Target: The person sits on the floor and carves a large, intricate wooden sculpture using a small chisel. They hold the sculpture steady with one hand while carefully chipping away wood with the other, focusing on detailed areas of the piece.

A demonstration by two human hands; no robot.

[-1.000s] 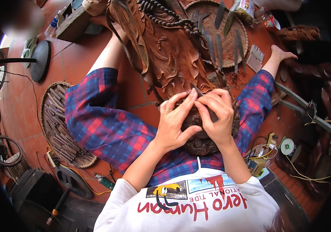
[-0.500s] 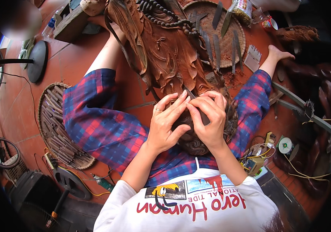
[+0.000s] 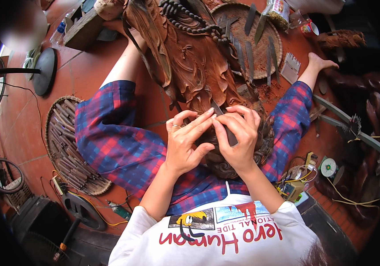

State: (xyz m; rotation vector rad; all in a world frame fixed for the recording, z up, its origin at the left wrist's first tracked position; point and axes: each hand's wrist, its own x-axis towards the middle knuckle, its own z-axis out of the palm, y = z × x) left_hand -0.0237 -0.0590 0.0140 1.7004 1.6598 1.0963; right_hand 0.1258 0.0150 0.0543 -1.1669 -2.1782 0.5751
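A large brown wood carving of a robed figure [image 3: 194, 71] lies between my legs, its carved curls toward me. My right hand [image 3: 238, 137] pinches a flat dark metal file [image 3: 230, 135] between thumb and fingers, and the file's far end rests against the carving near the lower folds. My left hand [image 3: 185, 144] has its fingers stretched toward the file, thumb apart, the fingertips beside the blade and close to the right thumb. A ring sits on one left finger. The wood directly under the file is hidden by my hands.
A round woven tray [image 3: 267, 55] with several flat files lies beyond the carving. At left, an oval basket [image 3: 50, 128] holds many wooden-handled tools. A wood block [image 3: 83, 31], a black round stand base [image 3: 45, 71] and a wire spool [image 3: 328, 167] stand around my legs on red tiles.
My left hand has shifted slightly left, and its fingers are spread a little more. The right hand keeps its pinch on the file, with more of the blade showing.
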